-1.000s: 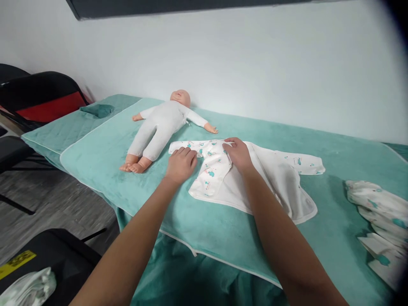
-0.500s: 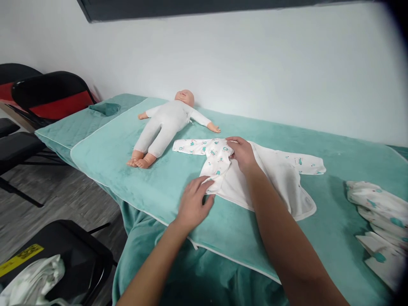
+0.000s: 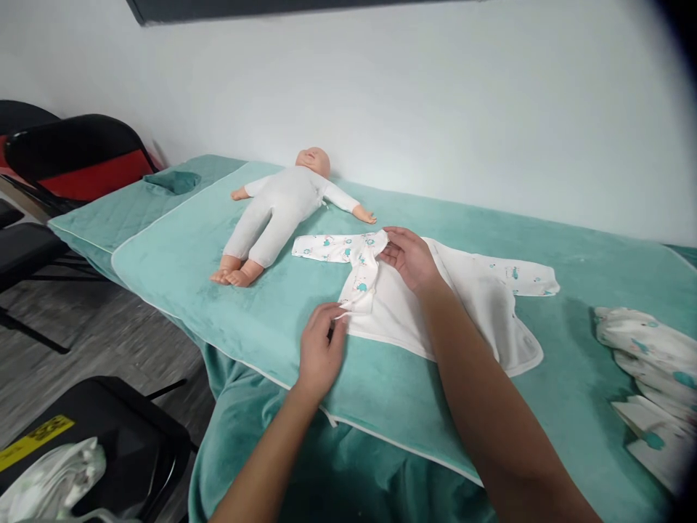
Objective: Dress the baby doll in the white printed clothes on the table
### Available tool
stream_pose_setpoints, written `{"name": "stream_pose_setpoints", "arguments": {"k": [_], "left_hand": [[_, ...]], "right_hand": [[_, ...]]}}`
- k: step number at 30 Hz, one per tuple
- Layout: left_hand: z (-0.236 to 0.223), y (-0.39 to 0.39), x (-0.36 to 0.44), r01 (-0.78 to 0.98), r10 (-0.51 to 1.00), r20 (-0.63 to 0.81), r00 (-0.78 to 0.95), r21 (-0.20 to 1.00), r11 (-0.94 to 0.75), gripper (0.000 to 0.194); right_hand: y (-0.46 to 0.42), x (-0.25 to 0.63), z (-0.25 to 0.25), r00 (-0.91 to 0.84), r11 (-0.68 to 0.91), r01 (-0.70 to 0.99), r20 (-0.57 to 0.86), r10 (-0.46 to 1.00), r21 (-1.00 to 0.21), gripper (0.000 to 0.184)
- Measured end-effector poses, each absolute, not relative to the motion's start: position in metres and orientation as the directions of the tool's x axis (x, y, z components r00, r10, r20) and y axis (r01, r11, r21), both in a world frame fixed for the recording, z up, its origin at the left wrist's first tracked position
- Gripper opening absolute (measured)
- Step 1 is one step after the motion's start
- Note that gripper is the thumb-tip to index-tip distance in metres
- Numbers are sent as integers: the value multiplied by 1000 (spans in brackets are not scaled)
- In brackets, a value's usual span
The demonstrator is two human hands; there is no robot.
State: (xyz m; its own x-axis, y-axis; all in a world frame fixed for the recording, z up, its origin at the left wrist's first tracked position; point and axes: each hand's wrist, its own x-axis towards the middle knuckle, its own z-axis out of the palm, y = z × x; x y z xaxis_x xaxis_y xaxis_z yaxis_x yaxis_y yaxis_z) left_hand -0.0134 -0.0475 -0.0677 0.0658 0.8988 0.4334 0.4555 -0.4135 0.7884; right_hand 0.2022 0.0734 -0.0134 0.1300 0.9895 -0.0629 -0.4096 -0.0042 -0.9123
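Note:
A white baby shirt (image 3: 400, 309) with green and pink prints lies spread on the green bed cover, sleeves out to both sides. Its right side shows the plain white inside, while the left front panel is partly folded back. My left hand (image 3: 322, 349) pinches the lower corner of that panel near the hem, where a thin white tie shows. My right hand (image 3: 409, 258) holds the panel's upper edge near the neckline between thumb and fingers. Beyond the shirt, to the left, a baby doll (image 3: 286, 207) in a white body suit lies on its back.
Folded printed baby clothes (image 3: 653, 363) lie at the right on the green cover (image 3: 245, 327). Black chairs with red backs (image 3: 92, 163) stand at the left. Nearer, a black chair (image 3: 125, 428) carries a crumpled white cloth (image 3: 54, 483). A white wall rises behind the bed.
My left hand has closed on the panel's lower corner and drawn back slightly. The panel's edge has shifted left, narrowing its printed part. My right hand has moved slightly left. The doll has stayed put.

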Motion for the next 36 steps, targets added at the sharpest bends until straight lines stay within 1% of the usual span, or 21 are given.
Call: {"name": "stream_pose_setpoints", "arguments": {"k": [3,5,8,11,13,17,19,21,23,26,28,29,31,33,36], "left_hand": [[-70,-51,-12,430,905,399,-150,850,-304,16],[-71,-53,-10,404,892,385,-238,874,-270,17],[-71,-55,-8,430,850,429,-304,859,-280,15],[-72,-55,-7,478,820,466,-332,833,-279,16],[-72,-55,-7,456,837,413,-358,860,-229,18],[-74,-54,-5,331,862,239,-447,939,-89,25],[-75,-52,-5,268,856,203,-476,960,-79,28],[-77,-52,-5,257,837,236,-494,959,-119,29],[-78,-53,-5,318,809,320,-493,932,-174,27],[-78,-57,-7,480,766,474,-434,841,-248,22],[-77,-58,-7,569,748,550,-372,772,-284,23],[-75,-57,-8,599,754,565,-336,746,-293,26],[-70,-52,-9,636,792,555,-255,713,-295,30],[-63,-42,-13,650,840,501,-206,712,-265,29],[-48,-26,-23,595,912,329,-243,793,-128,18]], "right_hand": [[74,200,-14,103,10,-435,-39,994,-901,28],[74,198,-15,75,31,-440,-2,997,-897,25],[74,196,-16,33,68,-424,60,998,-903,22],[74,195,-17,-6,75,-401,84,996,-913,27],[72,195,-16,-44,73,-394,98,994,-916,31],[67,193,-14,-156,89,-355,153,976,-931,36],[67,190,-15,-203,105,-309,173,964,-945,37],[69,186,-18,-218,124,-249,180,959,-961,37],[73,183,-22,-189,158,-179,192,963,-971,32],[80,181,-28,-36,229,-50,231,972,-972,18],[82,182,-31,61,243,84,249,967,-966,13],[83,182,-33,83,247,163,263,961,-955,12],[82,183,-35,54,277,337,312,949,-900,13],[81,183,-37,-24,329,488,364,931,-808,17],[79,182,-38,-96,371,598,396,913,-710,20]]}}
